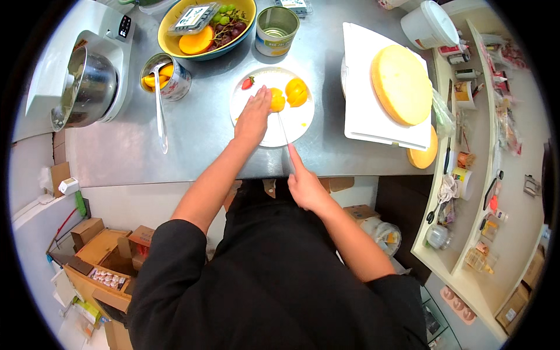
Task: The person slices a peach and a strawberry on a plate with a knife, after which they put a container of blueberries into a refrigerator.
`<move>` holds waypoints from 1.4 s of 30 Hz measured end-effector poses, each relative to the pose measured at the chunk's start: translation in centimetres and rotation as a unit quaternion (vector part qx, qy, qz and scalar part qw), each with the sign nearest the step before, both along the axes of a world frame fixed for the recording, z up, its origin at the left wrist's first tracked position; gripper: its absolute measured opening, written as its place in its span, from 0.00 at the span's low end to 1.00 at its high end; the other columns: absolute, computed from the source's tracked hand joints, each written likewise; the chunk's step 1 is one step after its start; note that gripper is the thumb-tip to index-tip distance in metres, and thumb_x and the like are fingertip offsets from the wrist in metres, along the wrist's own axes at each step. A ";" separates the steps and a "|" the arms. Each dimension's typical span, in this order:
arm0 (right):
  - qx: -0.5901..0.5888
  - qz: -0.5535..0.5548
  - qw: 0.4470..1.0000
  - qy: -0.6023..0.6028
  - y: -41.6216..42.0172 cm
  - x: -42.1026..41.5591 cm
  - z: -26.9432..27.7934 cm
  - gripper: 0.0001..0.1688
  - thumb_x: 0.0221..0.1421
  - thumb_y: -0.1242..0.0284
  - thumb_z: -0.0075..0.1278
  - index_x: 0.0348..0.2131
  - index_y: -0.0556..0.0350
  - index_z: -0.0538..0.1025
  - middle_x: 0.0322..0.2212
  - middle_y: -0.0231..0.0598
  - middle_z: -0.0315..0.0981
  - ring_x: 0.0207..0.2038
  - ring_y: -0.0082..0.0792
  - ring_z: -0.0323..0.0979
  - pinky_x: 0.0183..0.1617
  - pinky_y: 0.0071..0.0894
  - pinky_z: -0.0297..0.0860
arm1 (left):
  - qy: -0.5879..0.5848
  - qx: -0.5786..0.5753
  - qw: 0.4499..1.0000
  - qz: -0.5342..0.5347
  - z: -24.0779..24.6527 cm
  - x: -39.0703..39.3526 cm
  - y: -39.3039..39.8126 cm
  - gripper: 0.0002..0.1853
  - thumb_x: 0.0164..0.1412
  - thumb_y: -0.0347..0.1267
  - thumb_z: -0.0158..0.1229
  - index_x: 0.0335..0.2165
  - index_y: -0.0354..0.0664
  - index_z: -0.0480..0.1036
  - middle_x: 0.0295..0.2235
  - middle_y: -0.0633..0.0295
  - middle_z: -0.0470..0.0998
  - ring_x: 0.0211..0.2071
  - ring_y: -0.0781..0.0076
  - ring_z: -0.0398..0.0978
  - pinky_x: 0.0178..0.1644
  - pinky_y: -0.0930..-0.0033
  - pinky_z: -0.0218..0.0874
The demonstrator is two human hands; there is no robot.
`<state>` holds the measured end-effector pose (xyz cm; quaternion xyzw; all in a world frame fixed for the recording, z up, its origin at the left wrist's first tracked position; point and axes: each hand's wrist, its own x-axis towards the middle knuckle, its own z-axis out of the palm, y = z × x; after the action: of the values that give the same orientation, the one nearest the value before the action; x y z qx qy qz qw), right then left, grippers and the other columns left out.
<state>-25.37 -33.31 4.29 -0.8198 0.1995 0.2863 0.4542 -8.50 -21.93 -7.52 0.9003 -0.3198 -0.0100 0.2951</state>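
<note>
On a round white plate (302, 131) lie two portions of yellow peach. My left hand (256, 113) rests its fingertips against the nearer peach piece (277, 101). In my right hand (304, 186) is a knife (283, 127) with a thin blade, its tip at the lower edge of that piece. A second peach portion (296, 92), which looks cut into slices, sits to the right. Toward the plate's upper left lies a strawberry piece (248, 83). Small yellow scraps dot the plate.
An opened can (177, 85) holds peach pieces and a long-handled spoon (161, 118). Behind stand another open can (275, 37) and a yellow fruit bowl (165, 26). A stand mixer (83, 65) is at left. On the right, a round sponge cake (400, 85) lies on a white board (358, 96).
</note>
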 end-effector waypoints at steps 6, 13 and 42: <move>0.065 -0.051 0.995 -0.047 1.1 0.0 2.5 0.44 0.58 0.79 0.37 0.67 0.49 0.37 0.33 0.73 0.70 0.38 0.66 0.71 0.47 0.49 0.65 | 0.004 0.023 1.000 0.004 0.5 0.7 1.3 0.28 0.57 0.28 0.56 0.56 0.34 0.62 0.59 0.48 0.63 0.61 0.54 0.58 0.65 0.58 0.49; 0.083 -0.065 0.992 -0.076 3.0 4.1 0.0 0.44 0.58 0.80 0.36 0.67 0.53 0.37 0.35 0.72 0.71 0.40 0.65 0.72 0.47 0.47 0.66 | 0.010 0.002 1.000 0.014 0.4 1.2 2.1 0.25 0.55 0.29 0.58 0.52 0.33 0.68 0.58 0.50 0.65 0.61 0.54 0.60 0.64 0.61 0.51; 0.035 -0.001 0.991 -0.127 2.3 1.1 -0.2 0.44 0.58 0.79 0.38 0.68 0.41 0.39 0.34 0.70 0.72 0.38 0.65 0.72 0.47 0.48 0.66 | 0.019 -0.141 0.986 0.087 1.5 0.2 1.9 0.17 0.52 0.20 0.56 0.43 0.37 0.71 0.45 0.49 0.71 0.47 0.49 0.67 0.53 0.58 0.60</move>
<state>-24.27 -31.00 4.13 -0.8328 0.1304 0.1863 0.5048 -8.28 -20.06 -5.98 0.8735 -0.2327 0.0442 0.4252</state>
